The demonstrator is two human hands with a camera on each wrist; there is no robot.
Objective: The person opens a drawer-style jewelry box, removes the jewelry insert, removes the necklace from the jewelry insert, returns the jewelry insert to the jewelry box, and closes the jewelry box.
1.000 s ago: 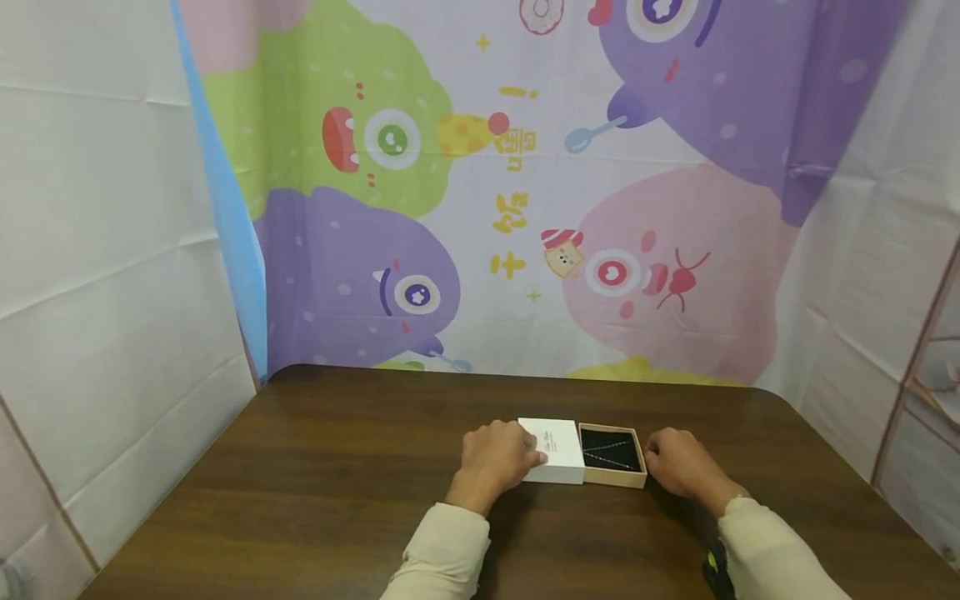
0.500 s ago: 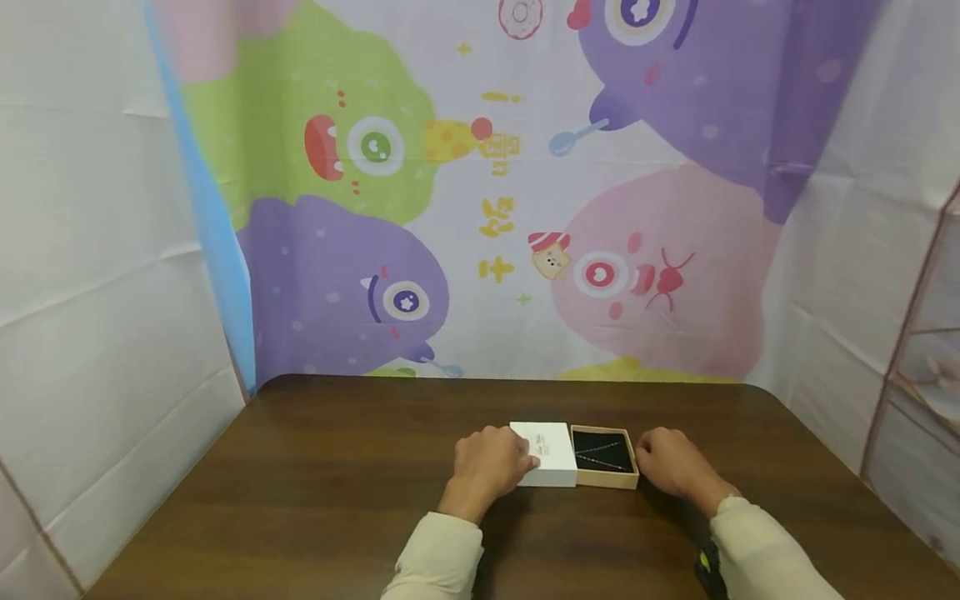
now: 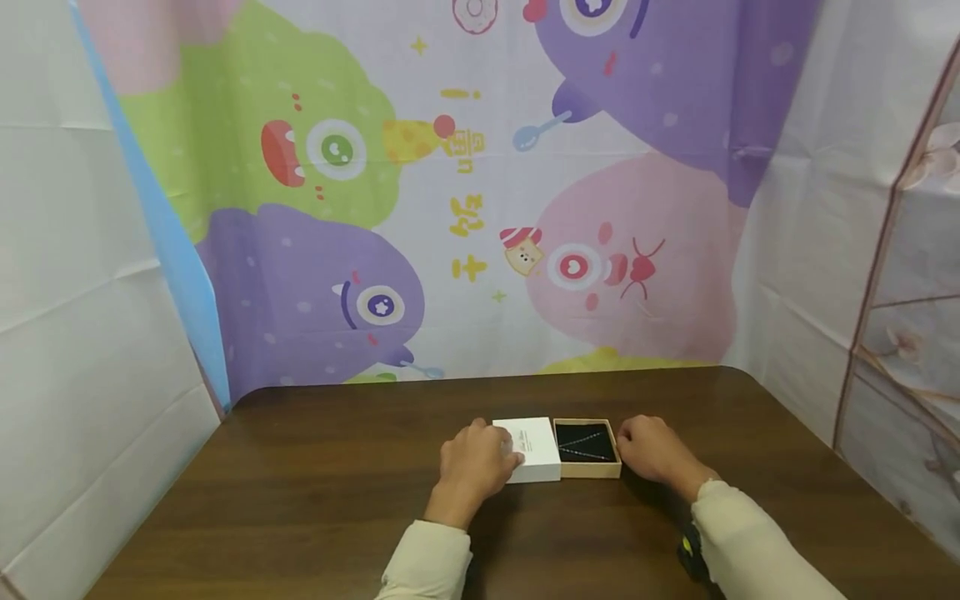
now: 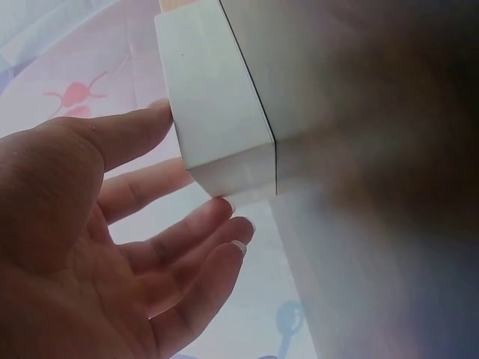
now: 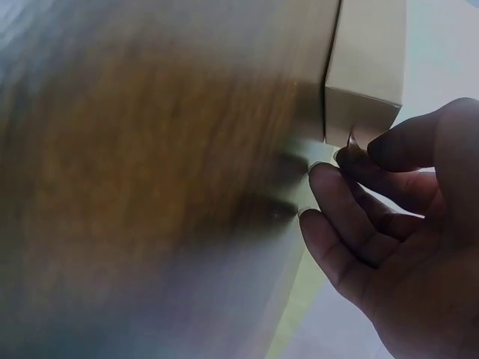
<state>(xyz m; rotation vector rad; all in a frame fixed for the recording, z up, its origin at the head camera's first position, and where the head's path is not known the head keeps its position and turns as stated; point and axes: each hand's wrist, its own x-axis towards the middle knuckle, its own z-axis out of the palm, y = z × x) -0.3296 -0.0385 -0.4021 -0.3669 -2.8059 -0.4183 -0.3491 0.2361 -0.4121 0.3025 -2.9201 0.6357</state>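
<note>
On the wooden table lies a small slide-out jewelry box, with its white sleeve [image 3: 537, 435] at left and its tan drawer [image 3: 591, 471] pulled out to the right. A thin silver-coloured chain necklace [image 3: 581, 441] rests on the drawer's black lining. My left hand [image 3: 474, 460] grips the sleeve's left end, thumb against one face and index finger behind it in the left wrist view; the other fingers curl loosely. At the drawer's outer end, my right hand [image 3: 654, 450] pinches a small pull tab [image 5: 352, 139] between thumb and index finger.
The dark brown table [image 3: 315, 500] spreads around the box. A cartoon-printed cloth [image 3: 480, 333] hangs behind its far edge, and pale cloth panels [image 3: 802, 275] stand at both sides. A dark band [image 3: 692, 552] hangs by the right sleeve cuff.
The head view has turned right, so the whole scene shifts left in it. Both hands, the sleeve and the drawer keep the same places relative to one another.
</note>
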